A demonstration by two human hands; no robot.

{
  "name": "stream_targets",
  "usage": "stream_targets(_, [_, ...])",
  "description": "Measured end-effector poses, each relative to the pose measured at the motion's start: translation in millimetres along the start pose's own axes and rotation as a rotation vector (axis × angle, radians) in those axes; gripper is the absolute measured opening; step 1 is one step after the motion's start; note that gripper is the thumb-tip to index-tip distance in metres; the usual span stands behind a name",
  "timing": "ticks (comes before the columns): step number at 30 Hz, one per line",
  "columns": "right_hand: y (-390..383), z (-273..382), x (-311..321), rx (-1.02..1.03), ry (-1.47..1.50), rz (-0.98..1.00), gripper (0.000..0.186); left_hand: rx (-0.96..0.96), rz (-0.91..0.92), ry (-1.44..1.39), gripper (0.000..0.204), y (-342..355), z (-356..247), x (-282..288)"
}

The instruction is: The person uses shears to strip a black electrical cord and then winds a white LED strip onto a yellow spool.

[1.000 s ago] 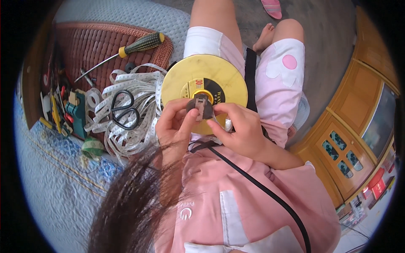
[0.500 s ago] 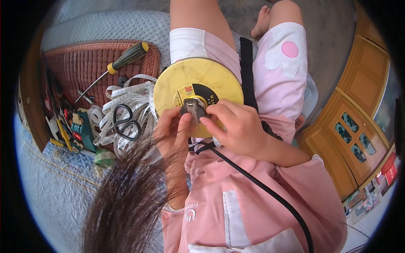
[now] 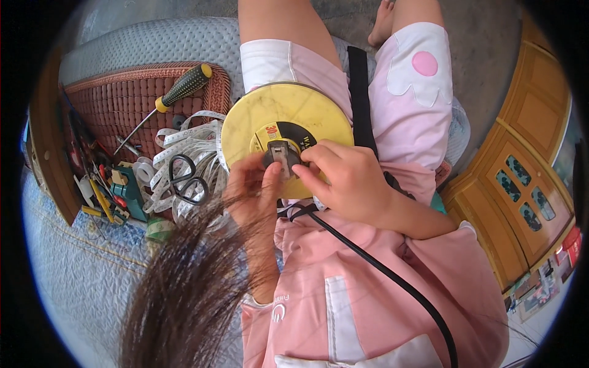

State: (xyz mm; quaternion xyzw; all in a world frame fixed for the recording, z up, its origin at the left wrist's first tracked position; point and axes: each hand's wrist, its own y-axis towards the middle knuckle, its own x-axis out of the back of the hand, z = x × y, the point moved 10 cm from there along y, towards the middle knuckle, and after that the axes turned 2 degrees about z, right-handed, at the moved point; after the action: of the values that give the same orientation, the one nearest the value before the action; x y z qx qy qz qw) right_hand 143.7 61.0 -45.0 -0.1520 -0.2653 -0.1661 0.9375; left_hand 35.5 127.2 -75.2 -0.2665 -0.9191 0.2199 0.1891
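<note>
A round yellow tape reel (image 3: 254, 107) lies on my lap with a dark, knob-like fitting (image 3: 280, 158) at its centre. My left hand (image 3: 256, 187) grips that fitting with the thumb on its near side. My right hand (image 3: 343, 181) pinches the fitting's right side with thumb and forefinger. Loose white measuring tape (image 3: 172, 156) lies heaped left of the reel, with black-handled scissors (image 3: 197, 183) on it. A screwdriver (image 3: 182, 88) with a black and yellow handle lies on the brown beaded mat (image 3: 104, 104) beyond.
Assorted tools (image 3: 101, 196) and a green roll (image 3: 159, 228) sit at the left beside a wooden edge (image 3: 52, 178). I sit on a light blue quilted cover (image 3: 92, 270). My bare foot (image 3: 383, 27) shows at the top. Wooden cabinets (image 3: 527, 202) stand at the right.
The view has shifted, with the legs higher in the picture. Both hands stay on the fitting, which appears slightly lower and more to the left.
</note>
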Motion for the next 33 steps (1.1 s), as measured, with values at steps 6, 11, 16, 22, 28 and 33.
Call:
stream_targets(6, [1,5,0,0.011,0.012,-0.005,0.012,0.047,0.089,-0.12,0.018,2,8,3])
stream_targets(11, [0,1,-1,-0.011,0.008,0.012,0.013,-0.07,0.205,0.134,0.027,7,-7,-5])
stream_targets(16, [-4,5,-4,-0.026,-0.099,0.095,0.026,0.107,0.391,0.191,0.026,11,1,-15])
stream_targets(22, [-8,7,-5,0.031,-0.148,0.109,0.031,-0.022,0.524,0.388,0.025,14,-9,-24])
stream_targets(28, [-4,6,-5,0.006,-0.042,0.074,0.031,-0.079,0.429,0.357,0.026,13,-12,-17])
stream_targets(33, [1,7,-7,-0.021,0.072,0.076,0.025,-0.035,0.387,0.418,0.027,12,-5,-5])
